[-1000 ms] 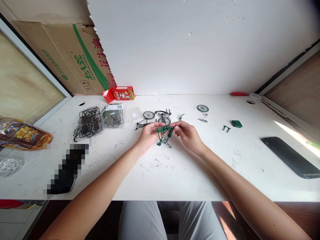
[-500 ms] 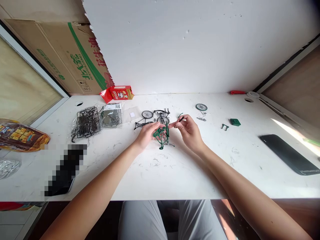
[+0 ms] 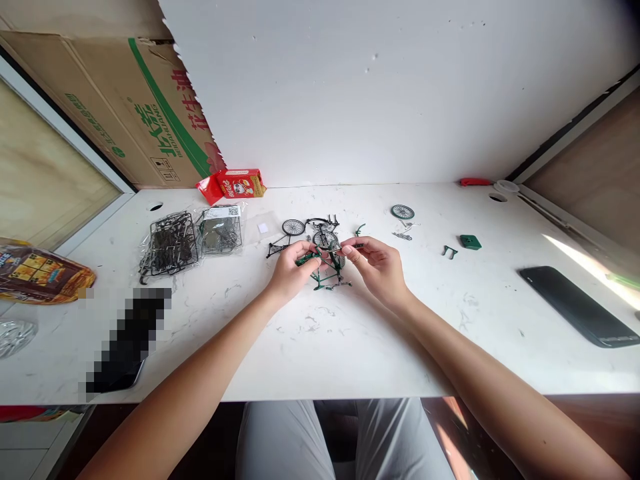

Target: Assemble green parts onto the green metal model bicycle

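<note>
My left hand (image 3: 293, 270) grips a small green model bicycle (image 3: 327, 273) near the table's middle, its fingers closed on the frame. Just to the right, my right hand (image 3: 377, 267) pinches a thin dark tool or rod, whose tip reaches the bicycle. Behind my hands lie a black model bicycle's parts, with one black wheel (image 3: 293, 227) flat on the table. A small green curved part (image 3: 359, 230) rests beyond my right fingers. Farther back on the right are a loose green-rimmed wheel (image 3: 403, 212) and small grey pieces (image 3: 403, 235).
Bagged black part frames (image 3: 173, 243) and a red box (image 3: 243, 184) are at the back left. On the right are a green block (image 3: 470, 242), a small green bracket (image 3: 449, 252) and a dark phone-like slab (image 3: 577, 307). A red-handled item (image 3: 475, 182) lies far back.
The green bicycle has turned and tilted in my left hand. My right hand has turned, and its thin tool now lies closer to the bicycle. The view has shifted slightly.
</note>
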`<state>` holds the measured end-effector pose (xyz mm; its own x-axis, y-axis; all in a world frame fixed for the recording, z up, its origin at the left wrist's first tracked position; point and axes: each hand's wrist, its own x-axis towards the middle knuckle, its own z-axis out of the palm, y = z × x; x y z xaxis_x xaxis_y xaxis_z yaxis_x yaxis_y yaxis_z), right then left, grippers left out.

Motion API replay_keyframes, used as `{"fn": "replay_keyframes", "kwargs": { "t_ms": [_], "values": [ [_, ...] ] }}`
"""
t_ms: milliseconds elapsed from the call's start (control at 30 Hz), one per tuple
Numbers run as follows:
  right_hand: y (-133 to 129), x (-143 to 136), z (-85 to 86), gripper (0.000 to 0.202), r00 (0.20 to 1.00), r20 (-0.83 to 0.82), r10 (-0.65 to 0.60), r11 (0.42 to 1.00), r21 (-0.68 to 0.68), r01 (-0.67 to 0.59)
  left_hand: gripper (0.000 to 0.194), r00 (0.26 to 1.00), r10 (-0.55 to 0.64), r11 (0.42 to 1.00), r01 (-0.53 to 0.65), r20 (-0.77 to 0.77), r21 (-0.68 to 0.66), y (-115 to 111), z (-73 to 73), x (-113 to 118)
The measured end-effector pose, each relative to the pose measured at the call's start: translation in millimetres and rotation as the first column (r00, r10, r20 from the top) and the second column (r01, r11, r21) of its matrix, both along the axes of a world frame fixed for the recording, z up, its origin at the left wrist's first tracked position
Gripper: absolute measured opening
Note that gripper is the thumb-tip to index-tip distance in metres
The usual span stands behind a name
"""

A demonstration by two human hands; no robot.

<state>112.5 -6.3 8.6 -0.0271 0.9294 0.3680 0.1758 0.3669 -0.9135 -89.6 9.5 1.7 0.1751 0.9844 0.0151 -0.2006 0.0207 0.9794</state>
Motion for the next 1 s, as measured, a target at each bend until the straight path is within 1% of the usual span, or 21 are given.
{"fn": "replay_keyframes", "kwargs": {
  "t_ms": [133,267,400,533,633,833,1000],
  "values": [
    [-0.8,1.2,-0.5,0.031,0.997,0.078,0.005,0.999,0.048,-0.008,0.018,0.998,-0.013,0.998,0.017,-0.061,0.063,-4.0,-1.7,1.5],
    [-2.4,1.4,3.2,0.034,0.986,0.165,-0.016,0.994,0.113,-0.002,0.016,0.994,-0.035,0.993,0.046,-0.099,0.105,-5.3,-5.3,1.6],
    [-4.2,1.7,6.7,0.033,0.965,0.257,-0.041,0.987,0.163,-0.001,0.016,0.988,-0.032,0.988,0.055,-0.152,0.147,-6.2,-8.3,2.0],
    [-3.0,3.9,8.4,0.028,0.942,0.332,-0.057,0.969,0.247,-0.028,0.014,0.985,-0.019,0.983,0.05,-0.174,0.179,-7.9,-8.9,2.4],
    [-1.7,5.6,10.4,0.029,0.92,0.387,-0.067,0.952,0.301,-0.057,0.014,0.984,-0.017,0.981,0.051,-0.176,0.188,-8.0,-9.3,1.8],
    [-3.5,6.0,15.7,0.026,0.912,0.401,-0.08,0.94,0.334,-0.065,0.019,0.969,-0.038,0.979,0.086,-0.245,0.187,-7.1,-9.4,0.2],
    [-3.1,5.9,16.4,0.021,0.906,0.416,-0.073,0.93,0.357,-0.088,0.016,0.94,0.009,0.966,0.079,-0.341,0.246,-7.2,-5.1,-0.1]
  ]
}}
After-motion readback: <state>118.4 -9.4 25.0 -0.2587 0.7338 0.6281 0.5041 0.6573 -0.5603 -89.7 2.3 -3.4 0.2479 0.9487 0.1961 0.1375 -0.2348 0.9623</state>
